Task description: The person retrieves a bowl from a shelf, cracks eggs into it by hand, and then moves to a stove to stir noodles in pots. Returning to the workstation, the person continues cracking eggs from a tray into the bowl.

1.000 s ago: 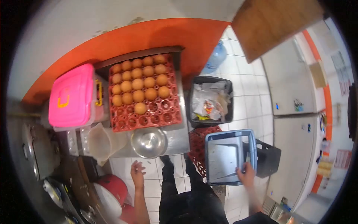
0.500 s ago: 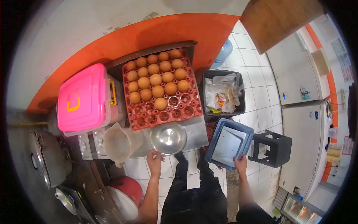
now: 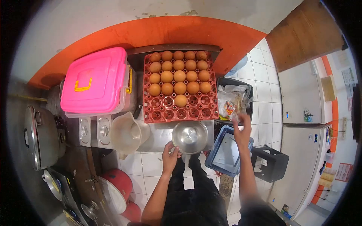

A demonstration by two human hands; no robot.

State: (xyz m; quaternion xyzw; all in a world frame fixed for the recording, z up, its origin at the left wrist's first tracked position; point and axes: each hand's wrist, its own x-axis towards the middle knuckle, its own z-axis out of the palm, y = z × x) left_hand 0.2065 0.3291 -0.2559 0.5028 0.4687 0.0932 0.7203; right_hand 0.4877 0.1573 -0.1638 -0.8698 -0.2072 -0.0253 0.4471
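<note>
My left hand (image 3: 170,156) grips the near rim of a steel bowl (image 3: 189,136) that stands at the front edge of the metal counter (image 3: 160,139). Behind the bowl lies a red egg tray (image 3: 166,111) holding several brown eggs (image 3: 179,76). My right hand (image 3: 241,131) is raised over the far corner of a blue-grey bin lid (image 3: 225,155), just in front of a black waste bin (image 3: 249,92) full of wrappers. Whether that hand holds anything is not clear.
A box with a pink lid (image 3: 96,81) and a clear plastic jug (image 3: 126,132) stand left of the eggs. A large steel pot (image 3: 41,135) is far left. A black crate (image 3: 269,164) and white fridges (image 3: 301,94) stand on the right, on the tiled floor.
My left hand has come up from the counter edge onto the bowl's rim. My right hand has left the lid's near edge and reached forward toward the waste bin.
</note>
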